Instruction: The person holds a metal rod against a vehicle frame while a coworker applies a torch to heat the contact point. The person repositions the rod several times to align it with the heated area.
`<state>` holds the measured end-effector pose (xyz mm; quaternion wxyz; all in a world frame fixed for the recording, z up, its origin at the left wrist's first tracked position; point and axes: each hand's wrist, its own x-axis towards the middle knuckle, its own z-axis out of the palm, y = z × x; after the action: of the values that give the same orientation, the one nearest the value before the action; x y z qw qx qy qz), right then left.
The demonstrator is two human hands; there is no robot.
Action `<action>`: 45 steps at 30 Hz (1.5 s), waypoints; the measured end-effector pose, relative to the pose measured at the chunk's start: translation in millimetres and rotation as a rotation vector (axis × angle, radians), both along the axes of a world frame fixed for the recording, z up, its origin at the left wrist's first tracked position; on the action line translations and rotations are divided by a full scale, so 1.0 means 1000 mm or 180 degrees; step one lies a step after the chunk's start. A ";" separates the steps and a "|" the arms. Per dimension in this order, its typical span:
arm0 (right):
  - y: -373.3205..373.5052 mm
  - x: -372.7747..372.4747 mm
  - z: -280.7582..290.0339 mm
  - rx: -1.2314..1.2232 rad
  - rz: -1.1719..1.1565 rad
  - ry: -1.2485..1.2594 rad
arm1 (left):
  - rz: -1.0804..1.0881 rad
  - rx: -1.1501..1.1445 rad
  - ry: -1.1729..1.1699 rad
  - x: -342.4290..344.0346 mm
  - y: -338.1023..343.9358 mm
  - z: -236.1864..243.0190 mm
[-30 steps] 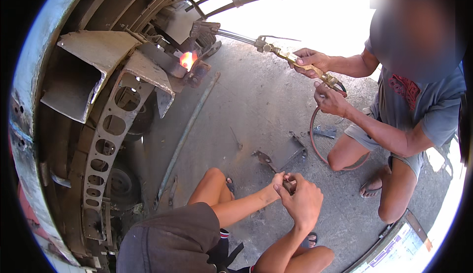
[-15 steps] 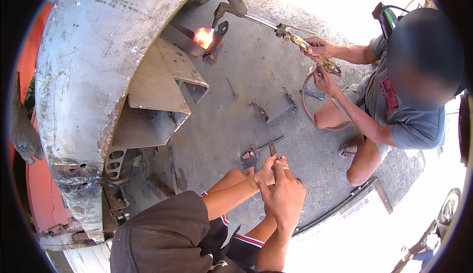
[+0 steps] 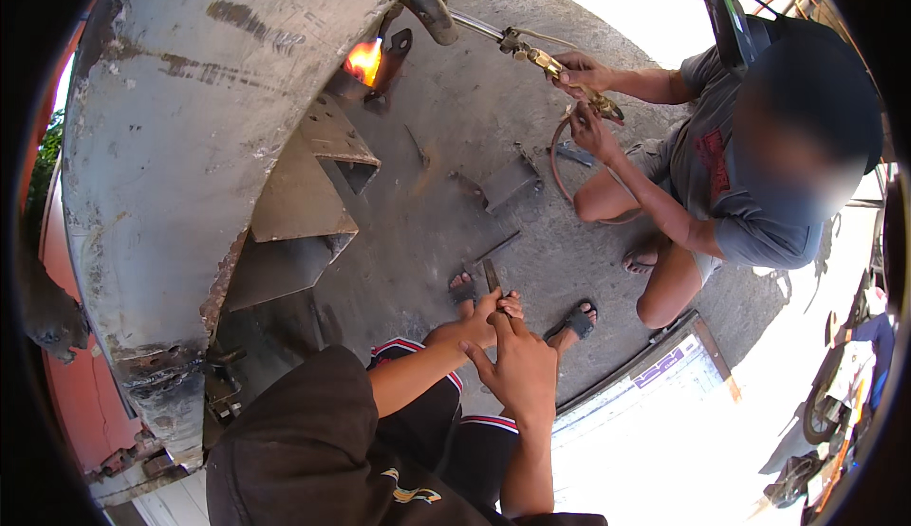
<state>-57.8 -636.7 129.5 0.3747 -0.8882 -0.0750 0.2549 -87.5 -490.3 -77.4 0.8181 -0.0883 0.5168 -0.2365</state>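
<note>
Both my hands are together in front of my knees, gripping a narrow brown bar, like a handle, whose end point(image 3: 490, 274) sticks out beyond my fingers. My left hand point(image 3: 481, 322) is closed round it, fingertips curled over. My right hand point(image 3: 524, 365) closes on it just behind, thumb held out to the side; the bar's lower part is hidden. Across from me a squatting person holds a brass-coloured gas torch point(image 3: 541, 59) with both hands. Its tip is behind the large metal panel point(image 3: 190, 147). An orange glow point(image 3: 363, 62) shows on a curved metal piece beside a bracket point(image 3: 391, 66).
Angled steel brackets point(image 3: 299, 189) jut from under the panel. On the concrete floor lie a channel-shaped metal piece point(image 3: 511, 183), a thin dark rod point(image 3: 501, 243) and a reddish hose point(image 3: 558, 170). A white panel point(image 3: 655, 384) lies at right.
My view has shifted, so the scene sits further left and the torch tip has gone behind the panel. My hands keep their grip on the bar. The torch still heats the metal.
</note>
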 end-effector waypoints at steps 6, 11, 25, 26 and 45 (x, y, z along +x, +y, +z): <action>-0.043 0.010 -0.010 0.0327 0.0598 -0.0161 | 0.0095 0.0445 -0.0282 0.003 -0.030 0.012; -0.062 0.018 0.001 0.0313 0.0836 -0.0014 | 0.0229 0.0563 -0.0049 0.006 -0.053 0.032; -0.085 0.005 -0.015 0.0047 0.0261 0.1219 | -0.0029 0.0450 0.0026 -0.019 -0.073 -0.027; -0.086 0.004 -0.023 0.0149 0.0203 0.1459 | -0.0060 0.0491 -0.0101 -0.022 -0.075 -0.033; -0.080 -0.062 -0.277 0.0077 -0.0018 0.1404 | -0.3804 0.3643 -0.0163 -0.184 0.082 -0.031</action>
<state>-119.8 -716.5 -147.0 0.3934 -0.8066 0.0083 0.4412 -272.0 -408.4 -108.6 0.4844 0.6369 0.4983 -0.3338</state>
